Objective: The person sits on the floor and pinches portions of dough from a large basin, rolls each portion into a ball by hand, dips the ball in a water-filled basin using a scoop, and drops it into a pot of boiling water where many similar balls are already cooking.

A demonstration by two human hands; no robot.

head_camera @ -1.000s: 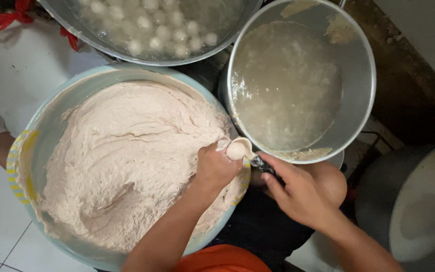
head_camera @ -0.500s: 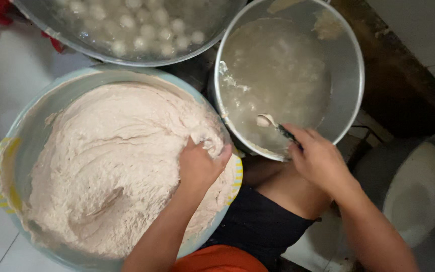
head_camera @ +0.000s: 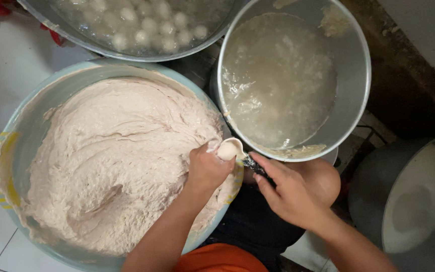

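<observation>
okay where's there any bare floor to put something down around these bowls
Bare white tile shows left of the paste basin, below the pan of balls, and at the bottom-left corner. Crowded: left hand, spoon, right hand and broth pot meet mid-frame.

Light: soft, even, indoor | Glare: faint sheen on round steel pot of cloudy water [head_camera: 298,75] | Shadows: weak | Focus: slightly soft overall.

A single head-worn camera looks almost straight down — close over the big dough bowl [head_camera: 41,151] and the water pot [head_camera: 348,75] — no second view.
</observation>
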